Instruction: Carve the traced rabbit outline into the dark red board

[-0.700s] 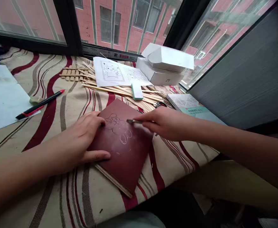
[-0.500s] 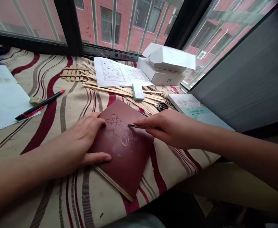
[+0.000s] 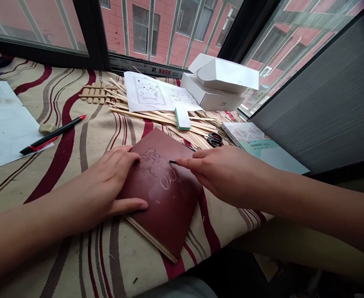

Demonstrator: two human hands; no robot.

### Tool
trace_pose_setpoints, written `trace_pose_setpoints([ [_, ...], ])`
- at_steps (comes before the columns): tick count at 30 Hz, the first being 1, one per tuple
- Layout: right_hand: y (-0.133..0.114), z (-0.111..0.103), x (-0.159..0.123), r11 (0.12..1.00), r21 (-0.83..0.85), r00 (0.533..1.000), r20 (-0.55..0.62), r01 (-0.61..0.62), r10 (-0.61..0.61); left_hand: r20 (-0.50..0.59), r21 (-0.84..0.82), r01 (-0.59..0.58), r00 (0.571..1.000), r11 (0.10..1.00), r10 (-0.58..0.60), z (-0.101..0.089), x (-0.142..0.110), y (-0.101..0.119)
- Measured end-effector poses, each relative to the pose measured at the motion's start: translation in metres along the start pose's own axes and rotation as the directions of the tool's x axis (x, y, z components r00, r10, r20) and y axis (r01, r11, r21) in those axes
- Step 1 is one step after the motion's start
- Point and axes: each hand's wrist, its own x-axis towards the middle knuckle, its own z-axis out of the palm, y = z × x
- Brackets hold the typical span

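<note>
Right hand (image 3: 222,176) holds a narrow pinch on a slim scribing tool (image 3: 172,162). The fingers hide most of its shank and only the dark tip shows. That tip sits at the surface of the maroon-coated wooden board (image 3: 169,207), just right of a pale scratched outline of a cartoon figure (image 3: 155,167); contact cannot be confirmed. Left hand (image 3: 107,182) lies open and flat on the board's left side, with the thumb along the lower part and the fingers near the outline. No closed grip is seen on this side.

The board lies angled on a cream cloth with red and brown stripes (image 3: 85,258), its pale wood edge exposed at lower left. Beyond the board are loose wooden sticks (image 3: 157,118), with a printed line-drawing sheet (image 3: 146,93) lying on them. A green-edged white block (image 3: 182,118) lies on the sticks, and black-handled scissors (image 3: 214,140) lie just beyond the board's upper right edge. Right of the board is a pale green book (image 3: 256,145). Farther back stands a white ZTE box (image 3: 213,99). Left of the board are a black-and-red marker (image 3: 53,138) and a pale blue paper sheet (image 3: 4,120). Behind the board, a dark window frame (image 3: 91,37) looks onto a red brick building (image 3: 144,25). A grey panel (image 3: 318,103) stands to the right.
</note>
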Motion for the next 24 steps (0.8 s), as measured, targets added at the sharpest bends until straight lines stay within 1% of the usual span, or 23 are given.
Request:
trace_pose_setpoints([
  [5,-0.004,0.001,0.0,0.999,0.019,0.999,0.012,-0.033,0.033,0.002,-0.012,0.001,1.0,1.0,-0.001,-0.001,0.002,0.002],
  [9,-0.006,-0.001,0.001,0.999,0.012,0.999,0.028,-0.037,0.037,-0.006,-0.009,-0.002,1.0,1.0,0.002,0.0,0.003,0.002],
  [12,-0.011,-0.01,0.001,0.998,-0.026,0.996,0.07,-0.048,0.05,-0.014,0.004,-0.012,1.0,1.0,0.012,0.001,0.003,0.001],
  [17,-0.029,-0.036,0.008,0.995,-0.082,0.984,0.163,-0.059,0.072,-0.007,-0.014,-0.007,1.0,1.0,0.007,0.0,0.004,0.002],
  [21,-0.037,-0.052,0.014,0.989,-0.148,0.982,0.185,-0.013,0.041,0.009,-0.038,0.0,1.0,0.999,0.0,-0.001,0.005,0.003],
  [24,-0.033,-0.053,0.017,0.977,-0.209,0.981,0.192,0.05,-0.009,0.027,-0.058,0.012,1.0,0.998,-0.01,-0.002,0.006,0.003],
])
